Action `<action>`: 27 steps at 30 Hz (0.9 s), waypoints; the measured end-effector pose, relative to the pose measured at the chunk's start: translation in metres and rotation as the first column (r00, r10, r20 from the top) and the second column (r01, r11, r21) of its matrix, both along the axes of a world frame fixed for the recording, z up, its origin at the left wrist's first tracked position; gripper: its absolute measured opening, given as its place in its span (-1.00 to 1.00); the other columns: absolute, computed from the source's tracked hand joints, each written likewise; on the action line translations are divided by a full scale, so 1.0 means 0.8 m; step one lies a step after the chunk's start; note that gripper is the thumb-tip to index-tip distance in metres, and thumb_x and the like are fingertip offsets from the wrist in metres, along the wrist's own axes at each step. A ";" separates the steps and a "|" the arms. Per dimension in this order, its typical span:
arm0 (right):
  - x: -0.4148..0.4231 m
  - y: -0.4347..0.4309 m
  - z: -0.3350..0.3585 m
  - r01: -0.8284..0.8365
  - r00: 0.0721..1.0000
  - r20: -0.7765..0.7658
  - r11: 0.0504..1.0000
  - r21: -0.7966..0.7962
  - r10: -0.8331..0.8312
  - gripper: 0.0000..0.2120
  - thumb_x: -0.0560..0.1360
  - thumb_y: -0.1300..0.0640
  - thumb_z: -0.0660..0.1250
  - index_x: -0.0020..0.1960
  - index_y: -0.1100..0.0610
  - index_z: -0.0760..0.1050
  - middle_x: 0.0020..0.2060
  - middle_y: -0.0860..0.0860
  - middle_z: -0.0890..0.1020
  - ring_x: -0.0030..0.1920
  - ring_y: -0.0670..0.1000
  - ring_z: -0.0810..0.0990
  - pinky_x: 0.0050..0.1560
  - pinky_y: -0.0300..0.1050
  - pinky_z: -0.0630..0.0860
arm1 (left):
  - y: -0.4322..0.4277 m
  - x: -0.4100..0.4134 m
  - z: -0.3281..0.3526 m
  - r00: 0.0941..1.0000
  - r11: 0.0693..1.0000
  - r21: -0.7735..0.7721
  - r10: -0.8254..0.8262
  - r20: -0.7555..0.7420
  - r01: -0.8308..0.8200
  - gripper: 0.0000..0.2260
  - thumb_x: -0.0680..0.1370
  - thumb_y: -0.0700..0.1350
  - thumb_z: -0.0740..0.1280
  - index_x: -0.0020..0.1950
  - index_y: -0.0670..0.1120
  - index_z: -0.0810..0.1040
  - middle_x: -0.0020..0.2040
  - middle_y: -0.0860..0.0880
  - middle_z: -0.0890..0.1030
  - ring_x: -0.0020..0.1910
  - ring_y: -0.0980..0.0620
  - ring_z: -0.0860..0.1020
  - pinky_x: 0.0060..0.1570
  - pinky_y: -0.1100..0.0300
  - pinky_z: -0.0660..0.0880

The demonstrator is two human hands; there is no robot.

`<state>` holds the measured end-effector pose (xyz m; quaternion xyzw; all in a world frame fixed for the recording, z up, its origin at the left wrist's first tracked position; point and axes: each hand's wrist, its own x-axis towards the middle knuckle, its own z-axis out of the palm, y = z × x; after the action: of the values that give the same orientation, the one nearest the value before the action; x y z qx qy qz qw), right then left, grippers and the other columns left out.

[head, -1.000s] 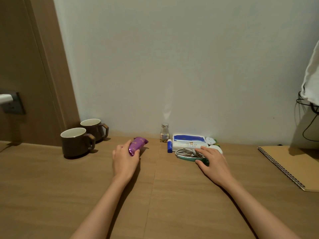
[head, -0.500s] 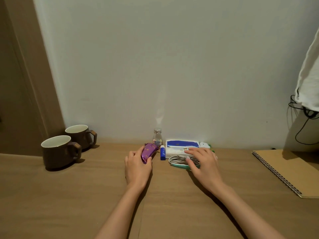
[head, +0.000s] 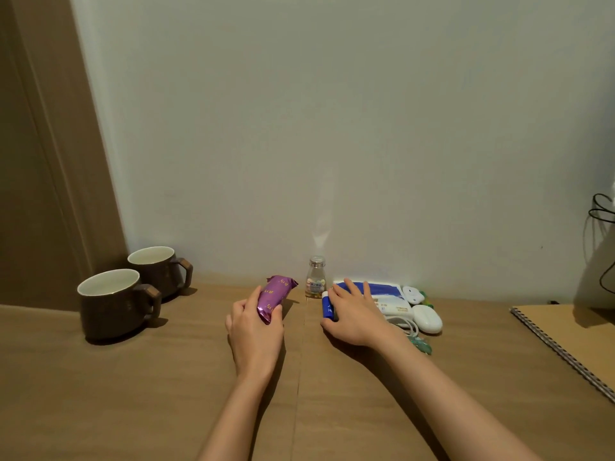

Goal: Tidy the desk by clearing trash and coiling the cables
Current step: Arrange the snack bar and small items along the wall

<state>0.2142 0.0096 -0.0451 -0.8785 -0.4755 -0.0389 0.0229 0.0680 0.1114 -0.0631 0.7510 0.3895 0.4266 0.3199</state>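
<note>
My left hand (head: 254, 331) grips a purple foil snack wrapper (head: 275, 297) that rests on the wooden desk (head: 166, 394) near the wall. My right hand (head: 357, 314) lies flat, fingers spread, over a blue and white packet (head: 386, 291) and beside a small blue tube (head: 327, 304). A coiled white cable (head: 407, 324) on a teal object (head: 420, 345) peeks out from under my right wrist. Whether the right hand holds anything is hidden.
Two brown mugs (head: 113, 302) (head: 159, 269) stand at the back left. A small glass bottle (head: 315, 277) stands at the wall. A white oval case (head: 427, 319) and white earbud case (head: 412, 293) lie right of the packet. A spiral notebook (head: 572, 337) is at the right, black cables (head: 602, 234) hang above it.
My right hand slid left and back from the coiled cable onto the blue packet beside the blue tube. My left hand keeps its hold on the purple wrapper. The camera shifted.
</note>
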 end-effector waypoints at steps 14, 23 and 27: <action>-0.032 0.033 -0.020 -0.172 0.958 0.257 0.971 0.166 0.126 -0.49 0.56 -0.20 0.12 0.35 0.11 0.40 0.33 0.12 0.51 0.47 0.08 0.25 0.46 0.15 -0.32 | 0.023 -0.002 0.002 0.995 0.995 -0.094 0.046 0.086 -0.038 -0.55 0.49 -0.07 0.37 0.37 -0.07 0.42 0.20 -0.20 0.48 0.20 -0.18 0.42 0.22 0.03 0.35; -0.021 0.039 -0.009 -0.124 0.979 0.203 0.808 0.576 0.006 -0.66 0.55 -0.11 0.22 0.18 0.06 0.55 0.01 0.00 0.61 0.07 0.02 0.50 0.11 -0.12 0.42 | 0.026 -0.003 0.003 0.994 0.991 -0.133 0.037 0.101 -0.023 -0.55 0.49 -0.08 0.37 0.38 -0.07 0.42 0.19 -0.20 0.48 0.20 -0.18 0.43 0.21 0.05 0.35; 0.007 0.033 0.016 0.029 0.999 -0.003 0.732 0.681 -0.037 -0.65 0.55 0.06 0.28 0.33 0.00 0.43 0.16 0.00 0.49 0.17 -0.04 0.44 -0.02 -0.25 0.43 | 0.023 0.001 -0.001 0.997 0.990 -0.142 0.013 0.082 -0.001 -0.54 0.50 -0.06 0.37 0.39 -0.05 0.40 0.21 -0.17 0.47 0.21 -0.14 0.42 0.21 0.03 0.37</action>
<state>0.2197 0.0357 -0.0324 -0.8173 -0.4130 -0.2153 0.3393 0.0689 0.1298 -0.0635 0.7067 0.4080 0.4295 0.3868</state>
